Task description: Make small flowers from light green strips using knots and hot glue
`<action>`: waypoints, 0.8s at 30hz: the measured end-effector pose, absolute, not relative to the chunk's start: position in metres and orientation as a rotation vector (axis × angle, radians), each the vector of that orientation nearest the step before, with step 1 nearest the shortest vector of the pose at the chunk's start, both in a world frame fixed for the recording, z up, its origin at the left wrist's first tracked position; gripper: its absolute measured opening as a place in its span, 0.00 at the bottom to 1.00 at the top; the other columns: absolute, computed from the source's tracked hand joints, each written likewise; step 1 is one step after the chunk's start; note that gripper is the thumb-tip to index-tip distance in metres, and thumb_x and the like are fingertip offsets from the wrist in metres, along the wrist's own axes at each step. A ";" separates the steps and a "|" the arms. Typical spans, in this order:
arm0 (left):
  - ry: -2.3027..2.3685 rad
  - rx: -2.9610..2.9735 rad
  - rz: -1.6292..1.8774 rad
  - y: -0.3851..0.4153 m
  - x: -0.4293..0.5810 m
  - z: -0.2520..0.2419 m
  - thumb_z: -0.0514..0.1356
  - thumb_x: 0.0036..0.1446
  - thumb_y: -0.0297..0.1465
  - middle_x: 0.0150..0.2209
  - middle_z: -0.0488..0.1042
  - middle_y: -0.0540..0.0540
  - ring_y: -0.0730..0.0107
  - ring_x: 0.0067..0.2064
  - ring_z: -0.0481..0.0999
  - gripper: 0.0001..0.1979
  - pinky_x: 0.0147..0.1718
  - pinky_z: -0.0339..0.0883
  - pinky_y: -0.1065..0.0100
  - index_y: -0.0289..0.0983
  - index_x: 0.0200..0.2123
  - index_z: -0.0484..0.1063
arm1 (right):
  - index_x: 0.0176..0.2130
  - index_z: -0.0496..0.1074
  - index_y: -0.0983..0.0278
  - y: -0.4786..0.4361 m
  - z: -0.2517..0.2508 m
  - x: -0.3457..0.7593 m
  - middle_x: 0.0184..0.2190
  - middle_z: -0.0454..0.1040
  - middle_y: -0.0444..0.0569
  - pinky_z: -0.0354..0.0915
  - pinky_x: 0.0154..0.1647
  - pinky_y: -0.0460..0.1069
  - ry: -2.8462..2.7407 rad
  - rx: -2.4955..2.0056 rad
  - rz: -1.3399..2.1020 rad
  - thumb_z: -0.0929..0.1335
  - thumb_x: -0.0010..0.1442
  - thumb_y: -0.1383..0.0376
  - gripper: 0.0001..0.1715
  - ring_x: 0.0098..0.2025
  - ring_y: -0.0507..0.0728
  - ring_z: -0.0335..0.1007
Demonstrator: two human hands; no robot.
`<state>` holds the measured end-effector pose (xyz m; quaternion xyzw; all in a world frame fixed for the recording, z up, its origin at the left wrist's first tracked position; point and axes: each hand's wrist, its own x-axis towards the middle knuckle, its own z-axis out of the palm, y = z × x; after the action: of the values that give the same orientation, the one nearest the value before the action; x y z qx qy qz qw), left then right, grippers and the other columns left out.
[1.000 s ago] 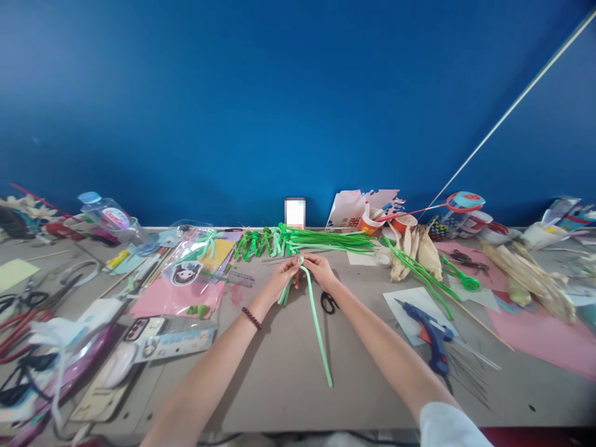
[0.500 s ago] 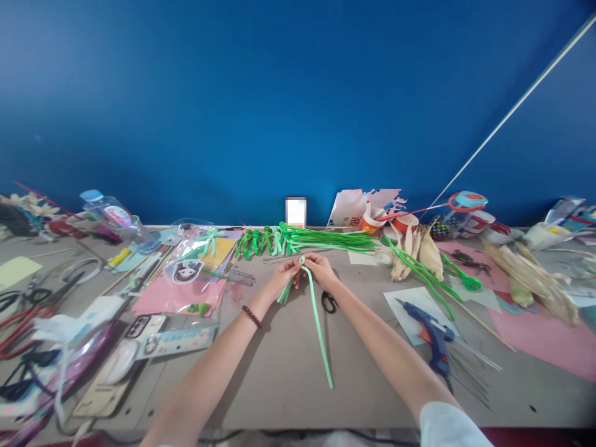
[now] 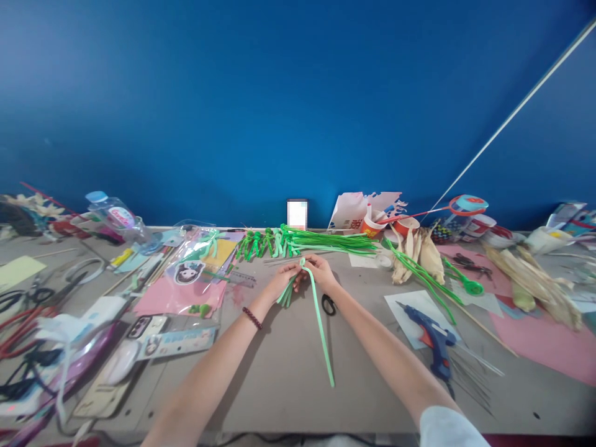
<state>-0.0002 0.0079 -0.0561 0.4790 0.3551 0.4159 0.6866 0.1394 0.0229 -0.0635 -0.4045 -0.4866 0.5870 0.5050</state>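
Note:
My left hand [image 3: 282, 277] and my right hand [image 3: 319, 271] meet at the middle of the grey table [image 3: 279, 372], both pinched on a light green pipe cleaner [image 3: 321, 326]. Its top is bent into a small loop between my fingertips. One long end runs down the table toward me; shorter green ends hang below my left hand. A dark bead bracelet [image 3: 251, 318] circles my left wrist.
A bunch of green pipe cleaners [image 3: 321, 240] lies just behind my hands. Black scissors [image 3: 328, 304] sit under my right wrist. A blue glue gun [image 3: 431, 338] rests on white paper at right, near corn husks [image 3: 421, 254]. Pink paper, packets and scissors crowd the left.

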 end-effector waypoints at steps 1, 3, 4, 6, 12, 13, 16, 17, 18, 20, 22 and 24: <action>0.802 1.069 0.935 0.008 0.000 -0.057 0.63 0.47 0.43 0.15 0.61 0.55 0.78 0.15 0.58 0.16 0.16 0.56 0.72 0.35 0.23 0.68 | 0.32 0.71 0.64 0.023 -0.064 0.139 0.20 0.70 0.41 0.63 0.22 0.45 -1.179 -0.975 1.400 0.71 0.46 0.56 0.15 0.20 0.49 0.65; 0.806 1.058 0.939 0.009 0.000 -0.057 0.64 0.47 0.42 0.15 0.61 0.54 0.79 0.15 0.59 0.16 0.16 0.56 0.72 0.34 0.23 0.68 | 0.32 0.71 0.63 0.023 -0.064 0.139 0.21 0.70 0.41 0.63 0.22 0.45 -1.175 -0.970 1.398 0.72 0.46 0.56 0.15 0.20 0.49 0.64; 0.803 1.053 0.939 0.009 0.000 -0.057 0.64 0.47 0.42 0.15 0.62 0.54 0.79 0.15 0.59 0.16 0.16 0.56 0.72 0.34 0.24 0.68 | 0.32 0.72 0.63 0.024 -0.064 0.139 0.21 0.70 0.41 0.63 0.22 0.45 -1.168 -0.969 1.412 0.72 0.45 0.56 0.16 0.20 0.49 0.63; 0.790 1.053 0.928 0.009 0.000 -0.058 0.64 0.47 0.42 0.15 0.61 0.54 0.79 0.15 0.59 0.16 0.16 0.56 0.72 0.34 0.24 0.69 | 0.33 0.72 0.63 0.025 -0.064 0.140 0.21 0.70 0.41 0.62 0.22 0.45 -1.153 -0.963 1.453 0.72 0.45 0.57 0.16 0.20 0.48 0.63; 0.767 1.035 0.901 0.009 0.000 -0.058 0.64 0.47 0.41 0.15 0.61 0.55 0.79 0.15 0.58 0.14 0.15 0.54 0.72 0.35 0.24 0.68 | 0.35 0.74 0.63 0.027 -0.063 0.144 0.23 0.71 0.41 0.62 0.24 0.44 -1.169 -0.877 1.544 0.74 0.44 0.58 0.17 0.21 0.48 0.63; 0.767 1.035 0.897 0.008 -0.001 -0.058 0.64 0.47 0.41 0.15 0.61 0.55 0.79 0.15 0.58 0.14 0.16 0.54 0.72 0.35 0.24 0.68 | 0.34 0.74 0.63 0.028 -0.064 0.144 0.23 0.72 0.41 0.62 0.24 0.44 -1.163 -0.868 1.547 0.74 0.44 0.58 0.17 0.21 0.48 0.63; 0.784 1.043 0.896 0.008 -0.001 -0.057 0.63 0.48 0.42 0.15 0.61 0.55 0.79 0.15 0.58 0.15 0.16 0.55 0.73 0.35 0.24 0.69 | 0.33 0.73 0.63 0.028 -0.065 0.144 0.24 0.72 0.42 0.63 0.26 0.44 -1.139 -0.853 1.547 0.74 0.44 0.58 0.16 0.22 0.48 0.64; 0.791 1.042 0.900 0.008 0.000 -0.057 0.64 0.47 0.42 0.15 0.61 0.55 0.80 0.15 0.58 0.15 0.15 0.55 0.73 0.35 0.24 0.68 | 0.32 0.73 0.63 0.028 -0.065 0.143 0.24 0.72 0.42 0.63 0.26 0.44 -1.133 -0.857 1.545 0.74 0.44 0.58 0.15 0.22 0.48 0.64; 0.794 1.040 0.905 0.008 0.000 -0.058 0.64 0.47 0.42 0.15 0.61 0.56 0.80 0.15 0.58 0.16 0.15 0.55 0.73 0.35 0.24 0.68 | 0.33 0.73 0.63 0.028 -0.065 0.143 0.24 0.72 0.42 0.63 0.26 0.44 -1.129 -0.864 1.542 0.73 0.45 0.58 0.16 0.22 0.48 0.64; 0.795 1.032 0.920 0.009 0.000 -0.058 0.64 0.46 0.42 0.15 0.61 0.56 0.80 0.15 0.58 0.16 0.15 0.56 0.73 0.35 0.24 0.68 | 0.33 0.73 0.63 0.028 -0.064 0.143 0.23 0.71 0.41 0.63 0.25 0.44 -1.126 -0.876 1.542 0.74 0.44 0.57 0.16 0.22 0.48 0.64; 0.800 1.027 0.929 0.009 0.000 -0.059 0.64 0.46 0.42 0.16 0.61 0.55 0.80 0.15 0.58 0.16 0.16 0.57 0.73 0.35 0.24 0.68 | 0.33 0.73 0.63 0.027 -0.064 0.143 0.21 0.71 0.41 0.63 0.25 0.44 -1.131 -0.883 1.544 0.74 0.45 0.57 0.16 0.21 0.48 0.64; 0.817 1.026 0.931 0.009 0.000 -0.060 0.64 0.46 0.42 0.16 0.61 0.55 0.80 0.16 0.58 0.15 0.16 0.58 0.73 0.36 0.25 0.69 | 0.33 0.73 0.63 0.027 -0.065 0.143 0.20 0.70 0.40 0.63 0.25 0.45 -1.132 -0.889 1.540 0.73 0.45 0.56 0.17 0.21 0.48 0.65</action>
<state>0.0004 0.0091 -0.0601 0.4594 0.3658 0.4171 0.6937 0.1435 0.0270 -0.0646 -0.3668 -0.4668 0.6351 0.4941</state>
